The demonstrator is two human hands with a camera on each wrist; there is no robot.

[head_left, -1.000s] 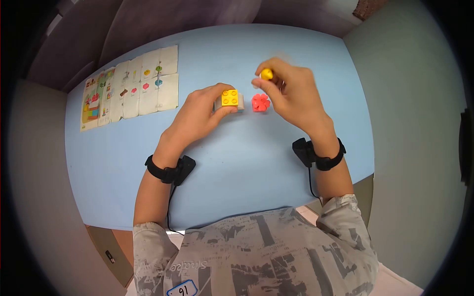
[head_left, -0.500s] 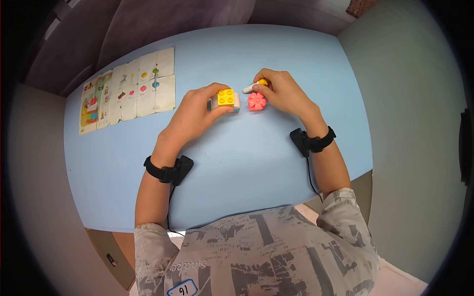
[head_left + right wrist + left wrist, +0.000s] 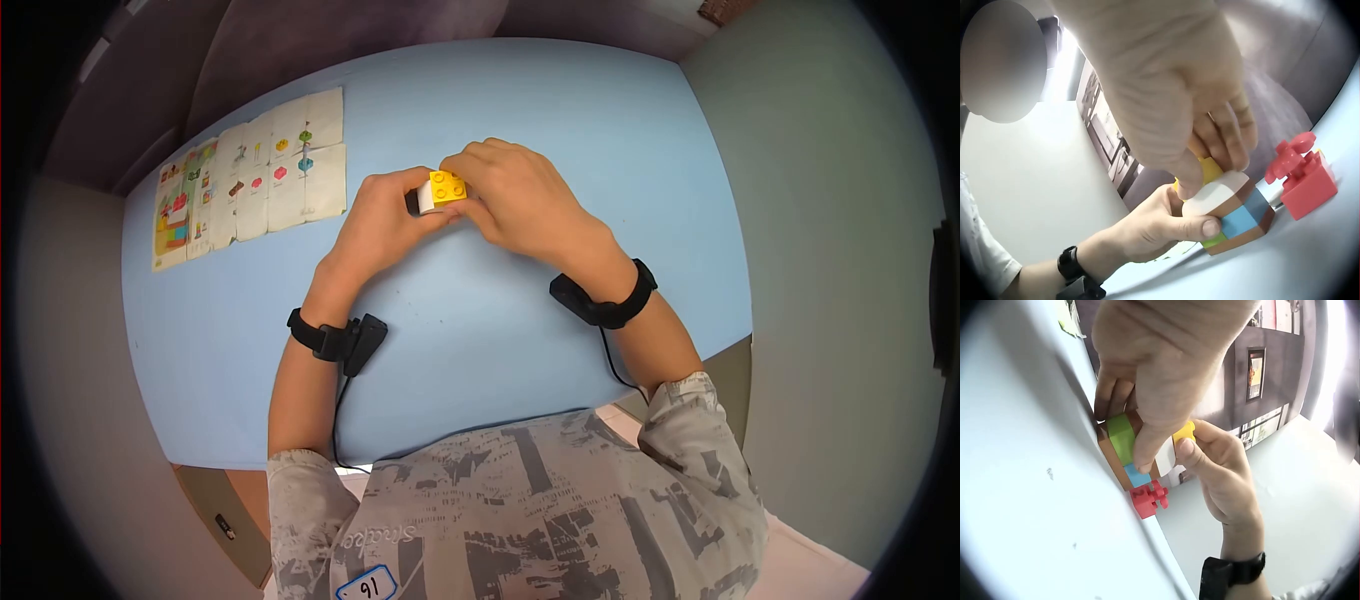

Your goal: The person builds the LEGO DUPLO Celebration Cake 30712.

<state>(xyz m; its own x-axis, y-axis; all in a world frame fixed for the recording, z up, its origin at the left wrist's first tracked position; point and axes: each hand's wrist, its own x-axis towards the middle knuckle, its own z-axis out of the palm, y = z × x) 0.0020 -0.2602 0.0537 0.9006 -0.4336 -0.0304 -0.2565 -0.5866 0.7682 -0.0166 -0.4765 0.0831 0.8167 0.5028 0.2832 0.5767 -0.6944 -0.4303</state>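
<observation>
In the head view, my left hand [image 3: 375, 225] grips a brick stack from its left side, while my right hand [image 3: 520, 200] pinches the yellow brick [image 3: 447, 188] on top. The left wrist view shows green [image 3: 1121, 439], blue [image 3: 1137, 475] and brown parts low in the stack, with my left thumb against its side. Above them is a rounded white piece [image 3: 1219, 192], just under the yellow brick. A red brick with a flower [image 3: 1310, 190] stands beside the stack on the table, hidden from the head view by my right hand.
An unfolded picture sheet [image 3: 270, 180] lies at the back left of the blue table [image 3: 480, 340]. Behind the red brick, small white and yellow parts peek out in the right wrist view. Black straps with cameras are on both wrists.
My right hand has let go of the white and yellow piece and moved left onto the yellow brick. My left hand stays at the stack, whose yellow top now looks slightly turned.
</observation>
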